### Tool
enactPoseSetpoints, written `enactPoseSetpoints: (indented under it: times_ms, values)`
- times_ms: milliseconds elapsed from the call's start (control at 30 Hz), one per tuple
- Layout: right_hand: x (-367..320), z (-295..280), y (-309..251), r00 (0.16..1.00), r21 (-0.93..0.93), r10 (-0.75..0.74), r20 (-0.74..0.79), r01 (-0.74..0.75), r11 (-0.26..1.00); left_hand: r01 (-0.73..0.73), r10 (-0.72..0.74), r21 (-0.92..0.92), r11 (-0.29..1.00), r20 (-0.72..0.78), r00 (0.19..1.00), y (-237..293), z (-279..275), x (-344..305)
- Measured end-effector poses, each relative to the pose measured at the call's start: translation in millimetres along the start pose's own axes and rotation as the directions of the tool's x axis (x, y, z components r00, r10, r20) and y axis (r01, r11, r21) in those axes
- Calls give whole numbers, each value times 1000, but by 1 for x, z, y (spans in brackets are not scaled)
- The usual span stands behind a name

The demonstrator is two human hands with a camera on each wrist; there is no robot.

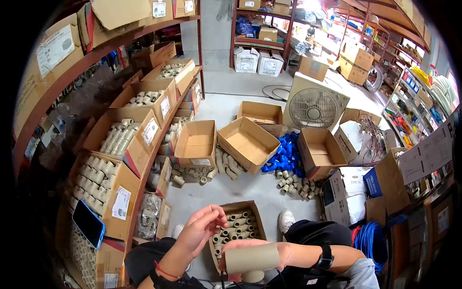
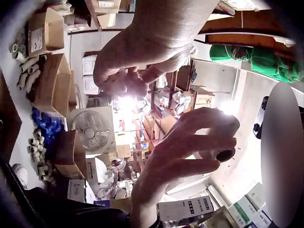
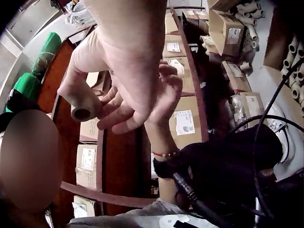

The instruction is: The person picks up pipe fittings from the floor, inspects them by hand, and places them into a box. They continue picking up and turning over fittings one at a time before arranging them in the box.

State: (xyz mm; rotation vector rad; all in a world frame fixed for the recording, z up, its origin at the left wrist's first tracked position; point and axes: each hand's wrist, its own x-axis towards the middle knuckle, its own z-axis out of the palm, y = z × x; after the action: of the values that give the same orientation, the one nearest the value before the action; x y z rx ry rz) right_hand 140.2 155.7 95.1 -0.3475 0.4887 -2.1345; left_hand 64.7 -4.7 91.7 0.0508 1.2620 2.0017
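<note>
My right hand (image 1: 285, 254) grips a beige plastic pipe tee (image 1: 251, 259) close to the camera, with most of the fingers hidden behind it. In the right wrist view, a round socket opening shows at the end of the tee (image 3: 84, 107) beside the fingers. My left hand (image 1: 201, 231) is raised just left of the tee, fingers loosely bent and holding nothing. Below both hands, an open cardboard box (image 1: 260, 217) on the floor contains rows of beige pipe fittings (image 1: 237, 226).
Shelves at left carry boxes of beige fittings (image 1: 96, 178); a phone (image 1: 88, 223) leans there. Ahead are open cartons (image 1: 248, 144), blue fittings (image 1: 288, 153), loose short fittings (image 1: 293, 185) and a box fan (image 1: 315, 103). Blue cable (image 1: 370, 245) lies at right.
</note>
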Motion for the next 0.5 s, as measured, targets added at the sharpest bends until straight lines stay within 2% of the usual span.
enactPoseSetpoints:
  times_ms: [133,167,267,300,500]
  values:
    - [-4,-12,8,997,-61,-49,56,52,997,21,-23,26,999,62,998,3,10,-2]
    - [-4,-17,11,998,-92,-20,57,25,995,20,-23,38,999,90,996,3,9,-2]
    - [-1,-20,10,995,144,-31,92,17,989,12,-14,33,999,62,998,3,13,-2]
    - [-3,-11,7,995,96,1,-99,8,995,8,-10,22,1000,63,998,2,13,-1]
    - [-5,-9,4,990,73,-38,-132,48,996,3,-4,7,1000,158,987,-1,15,3]
